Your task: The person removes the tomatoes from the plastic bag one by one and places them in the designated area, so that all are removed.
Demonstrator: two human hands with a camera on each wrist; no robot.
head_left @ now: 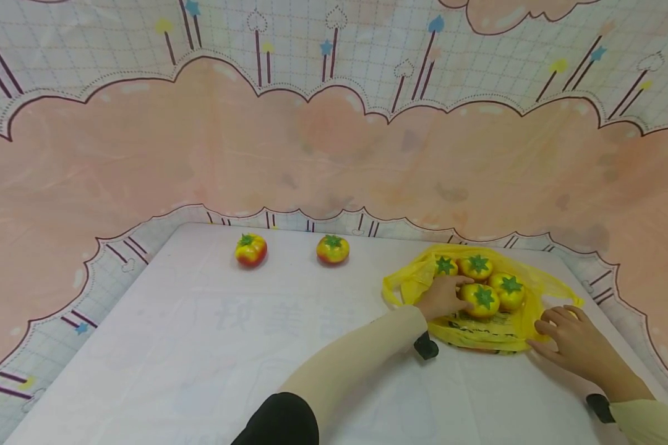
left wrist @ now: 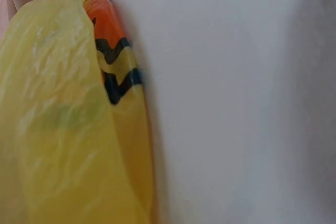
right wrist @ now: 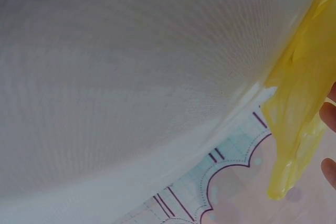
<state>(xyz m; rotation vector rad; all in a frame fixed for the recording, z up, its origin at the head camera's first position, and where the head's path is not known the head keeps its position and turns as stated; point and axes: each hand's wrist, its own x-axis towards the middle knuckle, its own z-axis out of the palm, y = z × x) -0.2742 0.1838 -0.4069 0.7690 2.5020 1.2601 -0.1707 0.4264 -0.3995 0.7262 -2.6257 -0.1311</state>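
A yellow plastic bag point(head_left: 479, 337) lies spread on the white table, its mouth facing up. Several yellow toy tomatoes with green star-shaped tops, one of them the back-right tomato point(head_left: 509, 292), sit in it. My left hand point(head_left: 442, 296) reaches over the bag's left side, thumb and fingers on the left of the front tomato point(head_left: 483, 301). In the left wrist view the bag point(left wrist: 58, 114) hides most of that hand. My right hand point(head_left: 573, 340) is at the bag's right edge, fingers spread and loosely bent. Its fingertips point(right wrist: 329, 115) overlap the bag point(right wrist: 302, 93) in the right wrist view.
Two more red-and-yellow toy tomatoes stand apart at the back of the table point(head_left: 172, 346): a left one point(head_left: 251, 250) and a right one point(head_left: 333, 250). A patterned pink-and-white cloth point(head_left: 312, 148) hangs behind the table. Black bands sit at both wrists.
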